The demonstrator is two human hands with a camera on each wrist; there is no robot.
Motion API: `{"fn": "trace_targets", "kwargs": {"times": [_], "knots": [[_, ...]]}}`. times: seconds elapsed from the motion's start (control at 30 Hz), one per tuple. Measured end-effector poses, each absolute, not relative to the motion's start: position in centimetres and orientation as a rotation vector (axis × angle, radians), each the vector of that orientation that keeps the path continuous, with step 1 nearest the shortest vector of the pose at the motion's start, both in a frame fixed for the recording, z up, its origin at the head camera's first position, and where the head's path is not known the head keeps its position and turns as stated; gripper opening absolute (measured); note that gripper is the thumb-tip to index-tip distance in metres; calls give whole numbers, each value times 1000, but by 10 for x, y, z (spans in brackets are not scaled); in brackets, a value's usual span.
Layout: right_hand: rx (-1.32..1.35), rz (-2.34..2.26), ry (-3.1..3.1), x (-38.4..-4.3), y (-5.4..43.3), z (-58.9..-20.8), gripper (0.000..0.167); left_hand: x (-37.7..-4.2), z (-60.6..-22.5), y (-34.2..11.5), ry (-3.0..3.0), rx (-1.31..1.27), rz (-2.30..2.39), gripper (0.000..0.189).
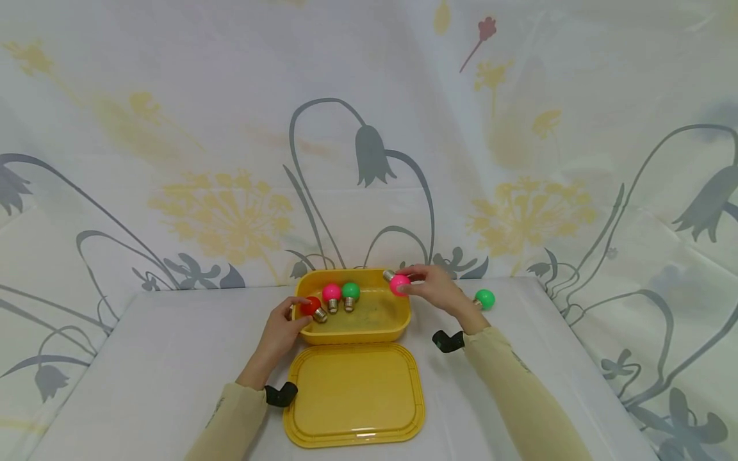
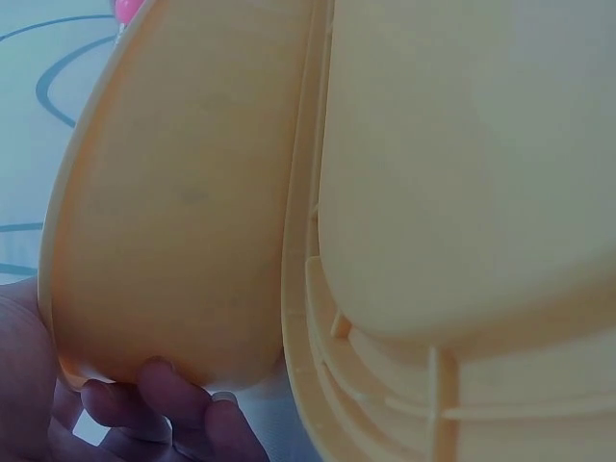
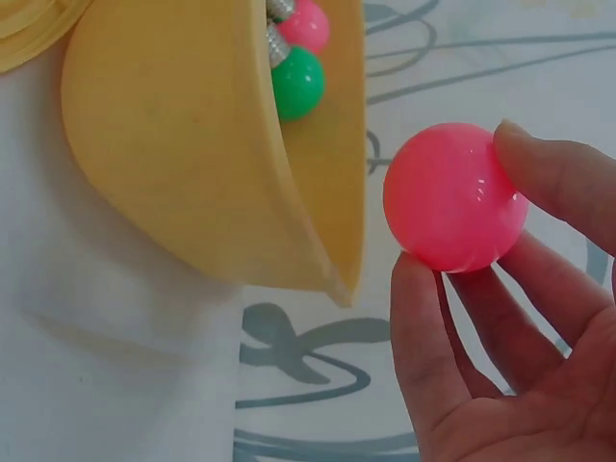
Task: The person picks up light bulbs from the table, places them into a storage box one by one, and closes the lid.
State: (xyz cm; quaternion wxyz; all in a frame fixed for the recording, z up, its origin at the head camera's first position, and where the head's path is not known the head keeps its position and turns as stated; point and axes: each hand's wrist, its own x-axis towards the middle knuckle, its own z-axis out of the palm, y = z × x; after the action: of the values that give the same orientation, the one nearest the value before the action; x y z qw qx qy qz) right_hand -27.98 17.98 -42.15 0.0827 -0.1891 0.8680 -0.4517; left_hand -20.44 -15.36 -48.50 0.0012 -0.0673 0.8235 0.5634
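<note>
A yellow plastic box (image 1: pixel 352 337) holds a red light bulb (image 1: pixel 311 305), a pink bulb (image 1: pixel 331 292) and a green bulb (image 1: pixel 350 291). My left hand (image 1: pixel 280 331) grips the box's left end, with fingers curled against its outer wall in the left wrist view. The red bulb lies right by its fingertips. Above the box's right end, my right hand (image 1: pixel 434 288) pinches another pink bulb (image 3: pixel 454 197) by its round globe between thumb and fingers. In the head view, this bulb's metal screw base points to the upper left.
A yellow lid (image 1: pixel 354 396) lies flat in front of the box. Another green bulb (image 1: pixel 485 299) rests on the white table (image 1: pixel 173 358), to the right of the box and partly behind the right hand. A flower-patterned sheet (image 1: pixel 369 218) hangs behind the table.
</note>
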Motion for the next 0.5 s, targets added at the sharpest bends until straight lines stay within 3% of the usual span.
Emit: {"fn": "trace_targets", "kwargs": {"times": [0.5], "knots": [[-549,-1263,2497,-297,153,-422,40,-205,-485,-154,2583,-204,1785,31]]}}
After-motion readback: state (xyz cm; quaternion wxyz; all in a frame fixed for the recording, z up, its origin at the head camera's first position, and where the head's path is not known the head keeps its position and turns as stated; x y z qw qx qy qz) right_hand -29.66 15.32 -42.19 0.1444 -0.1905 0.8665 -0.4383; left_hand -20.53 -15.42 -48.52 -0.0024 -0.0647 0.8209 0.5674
